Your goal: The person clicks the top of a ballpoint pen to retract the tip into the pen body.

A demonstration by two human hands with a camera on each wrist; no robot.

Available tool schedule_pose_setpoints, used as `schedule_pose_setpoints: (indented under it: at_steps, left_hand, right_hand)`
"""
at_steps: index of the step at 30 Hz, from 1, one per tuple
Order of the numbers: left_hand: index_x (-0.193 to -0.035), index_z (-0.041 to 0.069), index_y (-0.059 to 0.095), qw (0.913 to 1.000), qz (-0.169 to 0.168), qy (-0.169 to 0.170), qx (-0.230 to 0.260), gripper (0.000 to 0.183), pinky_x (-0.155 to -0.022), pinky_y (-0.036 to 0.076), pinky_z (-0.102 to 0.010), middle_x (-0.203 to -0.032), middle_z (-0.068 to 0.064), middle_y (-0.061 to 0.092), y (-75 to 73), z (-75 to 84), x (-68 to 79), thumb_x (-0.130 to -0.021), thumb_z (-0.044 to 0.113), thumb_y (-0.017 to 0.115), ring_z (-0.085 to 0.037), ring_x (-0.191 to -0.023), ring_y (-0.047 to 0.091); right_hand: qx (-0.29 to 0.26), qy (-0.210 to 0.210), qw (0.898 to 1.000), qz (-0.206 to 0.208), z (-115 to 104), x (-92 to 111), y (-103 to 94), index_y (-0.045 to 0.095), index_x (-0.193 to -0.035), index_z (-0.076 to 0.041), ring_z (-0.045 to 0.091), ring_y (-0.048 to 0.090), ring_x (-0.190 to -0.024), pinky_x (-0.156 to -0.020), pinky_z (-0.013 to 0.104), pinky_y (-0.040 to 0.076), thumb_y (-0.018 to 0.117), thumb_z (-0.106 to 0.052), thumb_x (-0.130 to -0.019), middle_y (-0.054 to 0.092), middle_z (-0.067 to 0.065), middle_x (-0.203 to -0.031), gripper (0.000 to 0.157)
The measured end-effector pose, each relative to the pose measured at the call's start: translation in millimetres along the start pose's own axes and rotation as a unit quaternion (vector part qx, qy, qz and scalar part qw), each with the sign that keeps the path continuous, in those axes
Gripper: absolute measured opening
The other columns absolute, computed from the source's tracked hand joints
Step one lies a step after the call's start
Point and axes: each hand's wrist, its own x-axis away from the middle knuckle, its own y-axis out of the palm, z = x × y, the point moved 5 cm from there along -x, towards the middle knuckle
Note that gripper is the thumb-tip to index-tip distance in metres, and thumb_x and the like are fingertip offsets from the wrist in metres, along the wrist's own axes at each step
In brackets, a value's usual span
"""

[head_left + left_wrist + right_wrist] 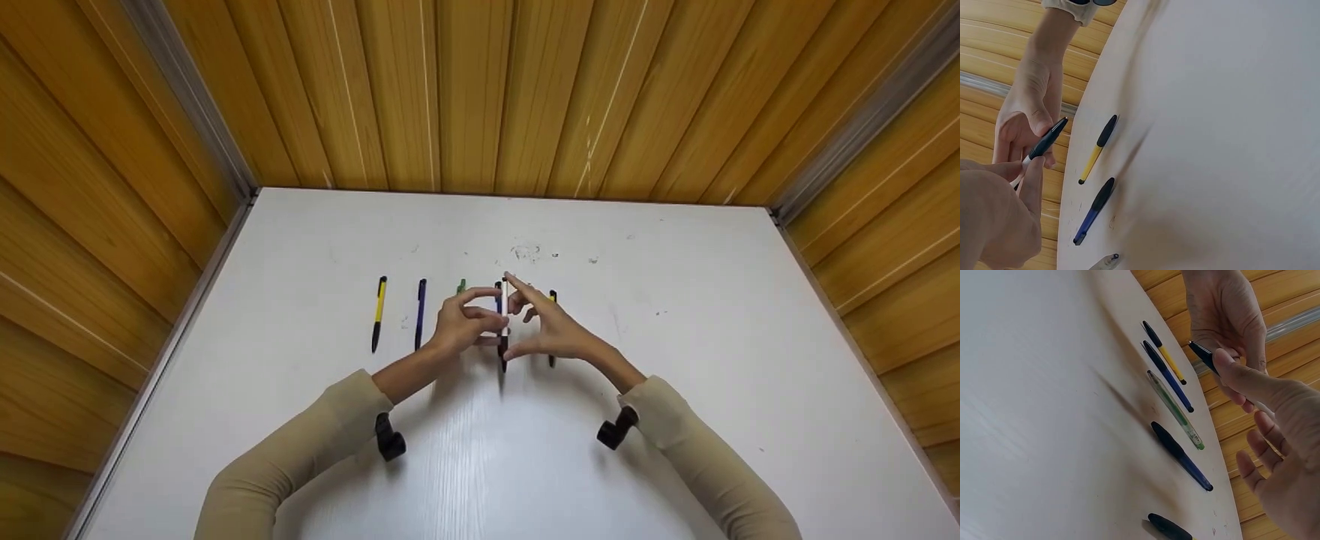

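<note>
Near the middle of the table, a white pen with a dark grip stands between the hands, its point toward the person. My left hand pinches its barrel between thumb and fingers. At the pen's top end is the extended index fingertip of my right hand; that hand's thumb touches the dark grip, its other fingers loosely bent. In the left wrist view the pen's dark grip and point stick out past the left fingers. The right wrist view shows the right thumb lying over the barrel.
Pens lie in a row on the white table: a yellow one, a blue one, a green one, another blue one and a yellow one by the right hand. Wood-panelled walls enclose the table.
</note>
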Motion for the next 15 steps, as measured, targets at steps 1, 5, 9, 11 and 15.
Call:
schedule_pose_setpoints:
  at_steps: [1, 5, 9, 11, 15]
  left_hand:
    - [-0.135, 0.005, 0.063, 1.0000, 0.001, 0.003, 0.000, 0.048, -0.079, 0.067, -0.043, -0.089, -0.012, 0.079, -0.1, 0.5, 0.0, -0.089, -0.008, 0.070, -0.019, -0.081, 0.076]
    - [-0.133, 0.005, 0.065, 0.9999, 0.010, 0.004, 0.009, 0.048, -0.076, 0.067, -0.041, -0.085, -0.010, 0.078, -0.6, 1.6, -0.7, -0.087, -0.009, 0.072, -0.020, -0.080, 0.076]
    - [-0.132, 0.004, 0.066, 0.9998, 0.013, 0.003, 0.015, 0.048, -0.073, 0.067, -0.038, -0.085, -0.010, 0.078, -0.9, 2.7, -2.2, -0.086, -0.009, 0.073, -0.029, -0.084, 0.078]
    - [-0.132, 0.004, 0.066, 0.9997, 0.014, 0.001, 0.019, 0.048, -0.072, 0.067, -0.037, -0.085, -0.010, 0.078, -1.3, 2.7, -3.0, -0.086, -0.009, 0.073, -0.036, -0.090, 0.077]
    - [-0.131, 0.004, 0.067, 0.9996, 0.017, -0.007, 0.023, 0.049, -0.071, 0.067, -0.035, -0.083, -0.009, 0.078, -2.0, 0.3, -4.6, -0.085, -0.009, 0.074, -0.040, -0.094, 0.076]
  right_hand:
    - [0.001, 0.000, 1.000, 0.003, 0.2, -0.4, 0.1, 0.018, -0.163, -0.004, 0.037, 0.052, -0.111, -0.096, 0.056, 0.052, 0.094, -0.015, -0.071, 0.056, 0.020, -0.116, 0.120]
    - [0.005, -0.002, 1.000, 0.013, -0.8, -1.5, 0.2, 0.019, -0.162, -0.004, 0.040, 0.053, -0.112, -0.095, 0.051, 0.053, 0.095, -0.015, -0.070, 0.058, 0.019, -0.116, 0.120]
    - [0.007, -0.005, 1.000, 0.022, -2.8, -1.7, -0.7, 0.021, -0.162, -0.005, 0.040, 0.054, -0.112, -0.095, 0.049, 0.054, 0.095, -0.016, -0.069, 0.059, 0.017, -0.115, 0.120]
    - [0.007, -0.006, 1.000, 0.024, -2.5, -1.9, -0.8, 0.021, -0.162, -0.005, 0.040, 0.055, -0.112, -0.095, 0.049, 0.054, 0.096, -0.016, -0.069, 0.059, 0.016, -0.115, 0.120]
    - [0.006, -0.005, 1.000, 0.026, -1.2, -1.7, 0.0, 0.022, -0.162, -0.005, 0.041, 0.055, -0.112, -0.094, 0.050, 0.054, 0.096, -0.016, -0.069, 0.059, 0.017, -0.115, 0.120]
